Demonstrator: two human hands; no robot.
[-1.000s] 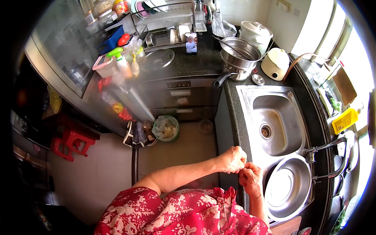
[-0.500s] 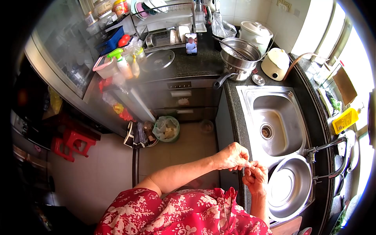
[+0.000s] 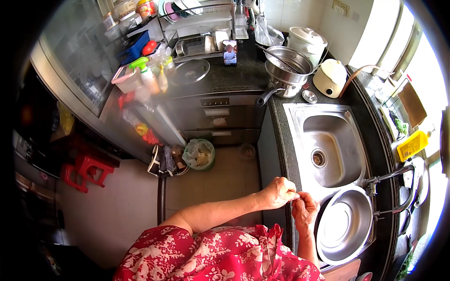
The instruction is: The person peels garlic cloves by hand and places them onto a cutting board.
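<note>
Head view: her left hand [image 3: 277,193] and right hand [image 3: 304,210] pinch a tiny pale scrap [image 3: 295,197], too small to name, at the sink's [image 3: 300,140] front edge beside the bowl [image 3: 344,225]; best kept over the bowl.

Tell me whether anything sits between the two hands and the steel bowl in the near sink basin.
Nothing visible does. The left hand and right hand meet at the counter edge, pinching something too small to identify. The steel bowl lies just beside the right hand, with only the sink rim between them.
</note>
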